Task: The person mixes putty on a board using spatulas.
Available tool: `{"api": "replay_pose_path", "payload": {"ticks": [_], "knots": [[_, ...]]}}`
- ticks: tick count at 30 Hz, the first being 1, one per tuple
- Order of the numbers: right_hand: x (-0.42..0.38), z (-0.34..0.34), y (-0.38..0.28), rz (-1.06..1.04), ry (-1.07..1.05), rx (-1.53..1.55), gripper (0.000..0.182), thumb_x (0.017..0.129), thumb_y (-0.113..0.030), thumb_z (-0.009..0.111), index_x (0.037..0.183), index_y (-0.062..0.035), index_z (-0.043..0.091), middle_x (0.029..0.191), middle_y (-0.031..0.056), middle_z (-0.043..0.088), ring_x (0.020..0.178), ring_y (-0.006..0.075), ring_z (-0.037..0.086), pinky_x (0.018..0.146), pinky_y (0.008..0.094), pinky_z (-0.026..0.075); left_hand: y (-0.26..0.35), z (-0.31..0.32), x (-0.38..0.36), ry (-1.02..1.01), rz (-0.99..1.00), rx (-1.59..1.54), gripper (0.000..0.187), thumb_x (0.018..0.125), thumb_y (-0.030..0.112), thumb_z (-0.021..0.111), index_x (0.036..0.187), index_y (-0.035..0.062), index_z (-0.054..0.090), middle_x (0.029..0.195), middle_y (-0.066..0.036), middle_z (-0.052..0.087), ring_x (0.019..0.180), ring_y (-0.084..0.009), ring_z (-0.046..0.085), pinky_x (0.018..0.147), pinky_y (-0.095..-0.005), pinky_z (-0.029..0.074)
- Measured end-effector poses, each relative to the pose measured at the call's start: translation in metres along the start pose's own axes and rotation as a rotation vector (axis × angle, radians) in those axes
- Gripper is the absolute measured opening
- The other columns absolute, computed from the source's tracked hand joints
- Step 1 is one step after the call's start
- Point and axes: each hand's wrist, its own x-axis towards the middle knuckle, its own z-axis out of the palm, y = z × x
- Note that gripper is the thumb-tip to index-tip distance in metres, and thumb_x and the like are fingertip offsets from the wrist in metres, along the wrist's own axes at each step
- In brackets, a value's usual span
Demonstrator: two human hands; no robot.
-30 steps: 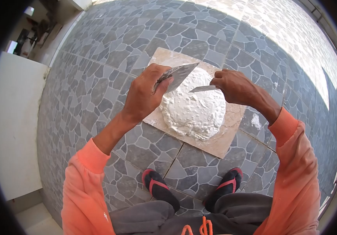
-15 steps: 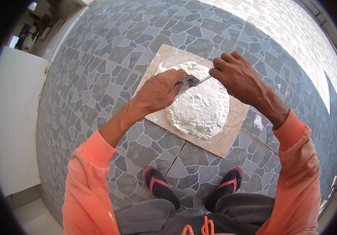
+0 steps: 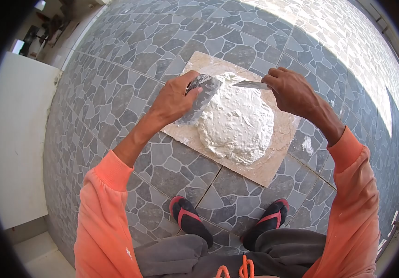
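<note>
A mound of white putty [image 3: 236, 121] lies on a beige tile [image 3: 273, 162] set on the patterned grey floor. My left hand [image 3: 174, 102] grips a wide metal scraper [image 3: 200, 99], its blade angled down against the left flank of the mound. My right hand [image 3: 292, 92] holds a narrower putty knife [image 3: 251, 84], its blade pointing left just above the mound's far edge. The two blades are apart.
My feet in black sandals with red straps [image 3: 190, 221] stand just below the tile. A white wall or slab [image 3: 16, 139] runs along the left. A small white splash [image 3: 307, 145] marks the floor right of the tile. Sunlit floor lies at the top right.
The two blades, which met over the mound half a second ago, have separated. My left hand swung the scraper down to the mound's left side; my right hand drew its knife to the right.
</note>
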Motion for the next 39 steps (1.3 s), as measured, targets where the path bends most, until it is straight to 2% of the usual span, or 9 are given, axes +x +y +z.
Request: {"api": "replay_pose_path", "payload": {"ticks": [5, 8, 11, 14, 23, 29, 33, 35, 39], "knots": [[0.002, -0.014, -0.005, 0.09, -0.016, 0.121, 0.022, 0.081, 0.007, 0.06, 0.101, 0.0054, 0.068, 0.09, 0.0178, 0.067, 0.081, 0.0316, 0.066, 0.071, 0.0421, 0.054, -0.005, 0.007, -0.001, 0.025, 0.153, -0.018, 0.019, 0.091, 0.011, 0.065, 0.107, 0.0008, 0.064, 0.09, -0.012, 0.067, 0.076, -0.0241, 0.061, 0.072, -0.034, 0.049], [0.003, -0.022, -0.005, 0.055, 0.04, 0.201, 0.013, 0.086, 0.004, 0.057, 0.095, 0.0063, 0.066, 0.087, 0.0185, 0.066, 0.077, 0.0322, 0.065, 0.069, 0.0445, 0.052, -0.006, 0.009, 0.0, 0.021, 0.255, 0.037, 0.018, 0.09, 0.007, 0.065, 0.108, 0.0024, 0.066, 0.095, -0.012, 0.068, 0.083, -0.0273, 0.064, 0.076, -0.0355, 0.051], [0.006, -0.036, -0.008, 0.12, -0.058, 0.211, 0.009, 0.088, 0.002, 0.055, 0.09, 0.005, 0.064, 0.084, 0.0179, 0.065, 0.073, 0.0314, 0.064, 0.069, 0.046, 0.05, -0.001, 0.007, 0.0, -0.006, 0.289, 0.115, 0.018, 0.09, 0.005, 0.065, 0.107, 0.0043, 0.068, 0.096, -0.01, 0.067, 0.087, -0.0288, 0.065, 0.077, -0.0374, 0.051], [0.004, -0.035, -0.005, 0.092, -0.036, 0.222, 0.008, 0.089, 0.0, 0.056, 0.085, 0.0037, 0.062, 0.08, 0.0172, 0.065, 0.069, 0.0298, 0.063, 0.066, 0.0464, 0.049, 0.0, 0.009, -0.001, 0.024, 0.328, 0.154, 0.016, 0.089, 0.005, 0.066, 0.105, 0.0069, 0.069, 0.093, -0.009, 0.065, 0.085, -0.0286, 0.065, 0.075, -0.0383, 0.052], [0.004, -0.02, -0.006, 0.075, -0.162, 0.274, 0.012, 0.088, -0.002, 0.057, 0.093, 0.0043, 0.066, 0.075, 0.0172, 0.064, 0.065, 0.0293, 0.061, 0.063, 0.047, 0.047, 0.014, 0.008, -0.002, 0.126, 0.498, 0.174, 0.02, 0.086, 0.006, 0.071, 0.105, 0.011, 0.069, 0.089, -0.004, 0.062, 0.075, -0.0208, 0.064, 0.064, -0.0331, 0.053], [-0.001, -0.009, 0.005, 0.076, -0.168, 0.235, 0.009, 0.086, 0.0, 0.056, 0.087, 0.0047, 0.063, 0.076, 0.02, 0.064, 0.064, 0.0309, 0.061, 0.063, 0.0473, 0.047, 0.016, 0.003, -0.002, 0.128, 0.409, 0.147, 0.02, 0.087, 0.002, 0.068, 0.106, 0.0077, 0.069, 0.089, -0.007, 0.063, 0.077, -0.0229, 0.065, 0.063, -0.0332, 0.052], [0.001, -0.005, 0.004, 0.088, -0.161, 0.268, 0.008, 0.082, 0.003, 0.055, 0.085, 0.0048, 0.062, 0.074, 0.0209, 0.063, 0.065, 0.0332, 0.061, 0.062, 0.0474, 0.047, 0.009, -0.001, -0.002, 0.185, 0.4, 0.088, 0.021, 0.089, 0.002, 0.066, 0.11, 0.0036, 0.068, 0.096, -0.01, 0.066, 0.081, -0.0234, 0.066, 0.066, -0.0313, 0.051], [0.0, 0.003, 0.003, 0.073, -0.126, 0.279, 0.009, 0.08, 0.004, 0.054, 0.085, 0.0048, 0.062, 0.073, 0.0208, 0.062, 0.064, 0.0341, 0.061, 0.062, 0.0474, 0.047, 0.01, -0.009, -0.006, 0.19, 0.345, 0.081, 0.022, 0.09, 0.003, 0.065, 0.112, 0.002, 0.067, 0.099, -0.01, 0.067, 0.083, -0.0217, 0.066, 0.069, -0.0298, 0.051], [0.005, 0.011, -0.006, 0.113, -0.222, 0.231, 0.016, 0.079, 0.006, 0.055, 0.091, 0.0045, 0.065, 0.079, 0.0206, 0.064, 0.07, 0.0348, 0.063, 0.064, 0.0466, 0.048, 0.016, -0.039, -0.024, 0.134, 0.077, -0.043, 0.023, 0.094, 0.008, 0.065, 0.116, 0.0005, 0.065, 0.097, -0.007, 0.068, 0.086, -0.0134, 0.064, 0.074, -0.0261, 0.052]]}}
